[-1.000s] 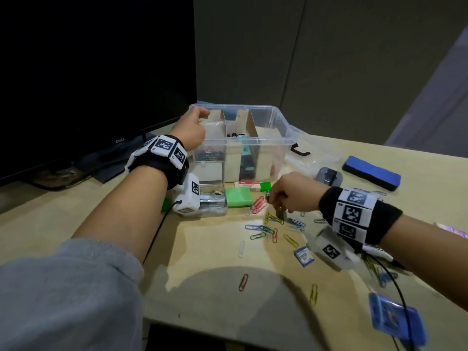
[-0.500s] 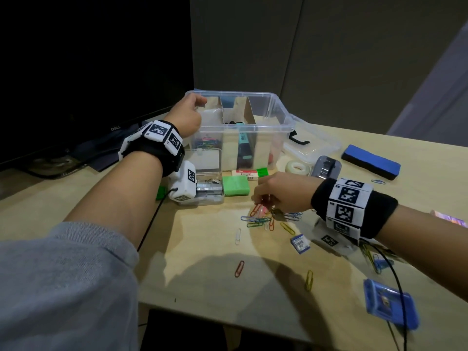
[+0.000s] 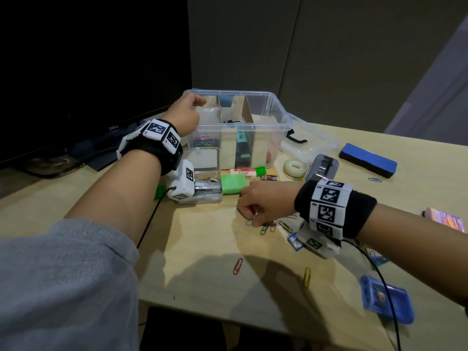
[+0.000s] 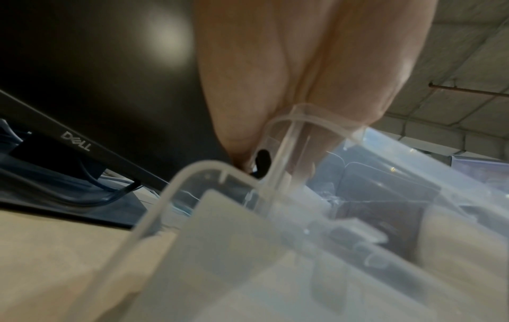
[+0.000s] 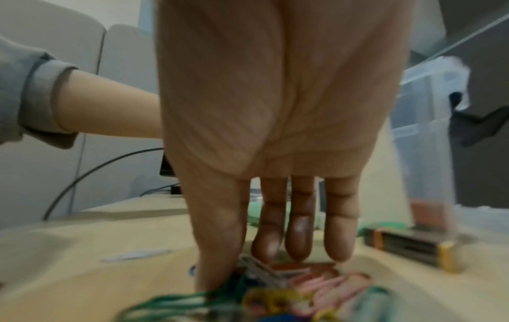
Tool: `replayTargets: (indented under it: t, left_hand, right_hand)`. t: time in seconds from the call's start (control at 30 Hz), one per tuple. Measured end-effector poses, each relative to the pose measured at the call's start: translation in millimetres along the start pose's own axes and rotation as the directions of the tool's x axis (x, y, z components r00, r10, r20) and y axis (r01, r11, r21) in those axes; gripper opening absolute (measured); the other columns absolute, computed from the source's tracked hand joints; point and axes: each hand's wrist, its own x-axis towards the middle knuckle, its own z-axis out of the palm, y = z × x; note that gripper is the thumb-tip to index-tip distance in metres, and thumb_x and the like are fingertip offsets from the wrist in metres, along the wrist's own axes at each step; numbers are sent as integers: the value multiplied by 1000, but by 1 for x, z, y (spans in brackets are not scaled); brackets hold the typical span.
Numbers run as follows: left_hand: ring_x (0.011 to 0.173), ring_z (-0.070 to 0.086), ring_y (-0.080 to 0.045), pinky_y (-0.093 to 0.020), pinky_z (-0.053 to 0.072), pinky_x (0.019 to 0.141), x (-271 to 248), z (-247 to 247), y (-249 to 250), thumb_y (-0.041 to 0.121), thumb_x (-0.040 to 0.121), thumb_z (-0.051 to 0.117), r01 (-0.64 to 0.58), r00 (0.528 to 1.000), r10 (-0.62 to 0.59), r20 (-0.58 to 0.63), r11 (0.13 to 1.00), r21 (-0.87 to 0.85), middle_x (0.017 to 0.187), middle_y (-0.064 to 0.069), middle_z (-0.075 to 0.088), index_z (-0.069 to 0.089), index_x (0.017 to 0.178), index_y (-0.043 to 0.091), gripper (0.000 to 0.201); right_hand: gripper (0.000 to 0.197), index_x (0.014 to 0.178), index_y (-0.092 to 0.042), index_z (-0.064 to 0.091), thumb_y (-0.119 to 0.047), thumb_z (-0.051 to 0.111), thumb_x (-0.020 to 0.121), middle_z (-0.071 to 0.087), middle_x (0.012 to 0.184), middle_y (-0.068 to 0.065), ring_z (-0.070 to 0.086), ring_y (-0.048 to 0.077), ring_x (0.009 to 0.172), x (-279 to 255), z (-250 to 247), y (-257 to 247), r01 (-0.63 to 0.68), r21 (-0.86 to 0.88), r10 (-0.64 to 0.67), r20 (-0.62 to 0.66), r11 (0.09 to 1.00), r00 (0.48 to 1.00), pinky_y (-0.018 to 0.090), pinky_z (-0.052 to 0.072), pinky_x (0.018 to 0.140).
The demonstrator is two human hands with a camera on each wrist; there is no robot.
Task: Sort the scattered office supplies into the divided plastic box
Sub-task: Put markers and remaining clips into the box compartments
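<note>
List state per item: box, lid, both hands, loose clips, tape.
Plastic box: open, upright, partly filled.
Lid: off, lying beside the box.
Left hand: grips the box's rim at its corner.
Right hand: fingers down on the paper clips, gathering them.
Red clip: loose on the table.
Tape roll: lying flat.

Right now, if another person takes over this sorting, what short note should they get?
Left hand: grips the rim at the left corner of the divided plastic box.
Right hand: fingers down on the pile of paper clips; whether it has a grip on any is unclear.
Done: some coloured clips and markers lie in the box.
Left: clips on the table, green eraser, tape roll, board eraser, blue sharpener.
</note>
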Motion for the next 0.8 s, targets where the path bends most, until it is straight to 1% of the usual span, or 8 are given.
replayTargets:
  t: [0.07, 0.13, 0.23, 0.3, 0.37, 0.5, 0.63, 0.8]
  left_hand:
    - [129, 45, -23, -41, 42, 107, -1, 1, 0, -4, 94, 41, -6, 1000, 6, 0, 1000, 10, 141, -4, 45, 48, 135, 19, 47]
    - [129, 44, -23, -41, 42, 107, -1, 2, -1, -5, 94, 38, -12, 1000, 12, -5, 1000, 14, 142, -5, 43, 49, 134, 18, 48]
    - [130, 43, -25, -44, 42, 106, 1, 2, -1, -7, 92, 38, -19, 1000, 19, 2, 1000, 5, 141, -5, 42, 51, 131, 17, 48]
    - [130, 44, -25, -45, 43, 106, 2, 2, -2, -7, 92, 39, -14, 1000, 14, 6, 1000, 0, 141, -5, 42, 52, 130, 18, 47]
    - [131, 43, -25, -45, 42, 107, 2, 2, -2, -6, 92, 39, -18, 1000, 18, 5, 1000, 6, 142, -5, 41, 52, 129, 18, 46]
    - [133, 40, -24, -43, 40, 109, 2, 2, -2, -7, 93, 38, -37, 999, 37, -3, 999, 17, 142, -4, 39, 54, 128, 16, 45]
    - [134, 39, -24, -41, 39, 109, 2, 3, -1, -8, 93, 36, -37, 999, 38, -10, 999, 30, 144, -5, 37, 55, 127, 14, 45]
    - [137, 36, -26, -42, 36, 112, 3, 3, -3, -7, 93, 36, -34, 999, 35, -12, 999, 37, 149, -5, 34, 56, 126, 16, 44]
  right_hand:
    - [10, 82, -17, 61, -22, 70, 83, 62, 93, 2, 56, 22, 93, -3, -2, 10, -32, -10, 32, 14, 999, 999, 39, 49, 82]
    - [16, 89, -16, 64, -29, 71, 83, 62, 95, 1, 57, 22, 96, -11, -7, 20, -86, 13, 86, 11, 996, 996, 37, 49, 84]
    - [54, 112, -23, 55, -50, 78, 72, 51, 111, -6, 51, 16, 103, -26, -13, 30, -198, 92, 196, 32, 976, 980, 36, 48, 89]
    - [82, 124, -28, 42, -60, 81, 60, 40, 117, -10, 46, 13, 105, -32, -12, 29, -267, 38, 262, 102, 963, 960, 39, 48, 92]
    - [93, 129, -27, 36, -61, 82, 56, 33, 118, -10, 42, 13, 103, -31, -6, 24, -285, -60, 291, 133, 957, 947, 43, 49, 92]
    - [74, 123, -24, 40, -47, 82, 67, 37, 118, -5, 46, 17, 102, -21, -4, 18, -264, -11, 263, 112, 965, 958, 36, 49, 81]
    - [47, 112, -22, 48, -31, 78, 76, 45, 111, -1, 45, 17, 94, -13, -8, 19, -195, -16, 195, 92, 981, 976, 27, 38, 74]
    - [18, 94, -14, 58, -19, 71, 83, 54, 105, 3, 48, 19, 93, -11, -8, 20, -123, -72, 126, 42, 990, 991, 32, 44, 77]
